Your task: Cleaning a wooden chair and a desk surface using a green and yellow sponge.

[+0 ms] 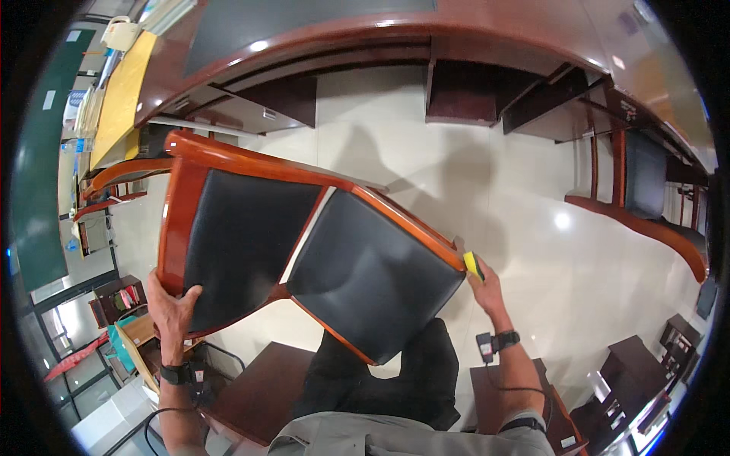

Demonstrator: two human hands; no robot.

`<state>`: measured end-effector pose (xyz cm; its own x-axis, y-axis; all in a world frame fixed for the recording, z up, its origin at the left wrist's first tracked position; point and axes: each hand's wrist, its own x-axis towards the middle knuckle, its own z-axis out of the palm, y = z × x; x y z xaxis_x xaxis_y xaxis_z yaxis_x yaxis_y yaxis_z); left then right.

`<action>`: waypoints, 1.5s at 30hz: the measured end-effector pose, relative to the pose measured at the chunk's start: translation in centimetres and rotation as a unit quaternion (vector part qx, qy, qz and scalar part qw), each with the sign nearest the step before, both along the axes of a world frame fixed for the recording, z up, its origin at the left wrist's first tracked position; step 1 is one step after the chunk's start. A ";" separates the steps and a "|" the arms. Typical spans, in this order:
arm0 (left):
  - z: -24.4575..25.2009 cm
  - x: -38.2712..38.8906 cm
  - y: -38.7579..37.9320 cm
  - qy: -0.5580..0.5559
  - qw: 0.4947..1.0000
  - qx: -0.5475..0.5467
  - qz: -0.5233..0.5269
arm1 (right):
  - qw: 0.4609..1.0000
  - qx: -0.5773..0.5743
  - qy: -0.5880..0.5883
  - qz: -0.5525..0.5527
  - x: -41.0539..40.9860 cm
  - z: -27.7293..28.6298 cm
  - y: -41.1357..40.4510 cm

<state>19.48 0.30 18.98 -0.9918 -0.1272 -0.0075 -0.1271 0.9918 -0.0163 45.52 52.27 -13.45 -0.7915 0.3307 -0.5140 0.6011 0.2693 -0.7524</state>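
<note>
A wooden chair (262, 157) with a black padded back and a black padded seat (376, 273) lies turned at a slant before me. My left hand (171, 305) grips the wooden top rail of the chair's back, its thumb over the front face. Near the front corner of the seat, at the right, my right hand (487, 288) holds a yellow and dark sponge (473, 266) against or close beside the wooden seat edge. The palm side of the right hand is partly hidden. The seat's lower corner is in front of my legs.
A long reddish-brown desk (342, 28) curves across the top. Another wooden chair (644, 222) stands at the right. A dark wooden surface (262, 393) is at the lower left, with a white box (117, 416) farther left. Yellow board (122, 102) and papers lie at the upper left.
</note>
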 end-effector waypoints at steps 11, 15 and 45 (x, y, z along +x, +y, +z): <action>3.9 -4.5 -3.9 -0.223 0.938 0.247 -0.102 | 0.995 -0.008 -0.090 -0.034 5.7 4.9 -19.2; 4.4 -6.2 -3.2 -0.276 0.913 0.259 -0.149 | 0.967 -0.074 -0.174 -0.169 11.1 2.3 -27.0; 5.2 0.1 -3.9 -0.241 0.907 0.264 -0.220 | 0.992 -0.071 -0.029 -0.096 16.0 16.1 -29.8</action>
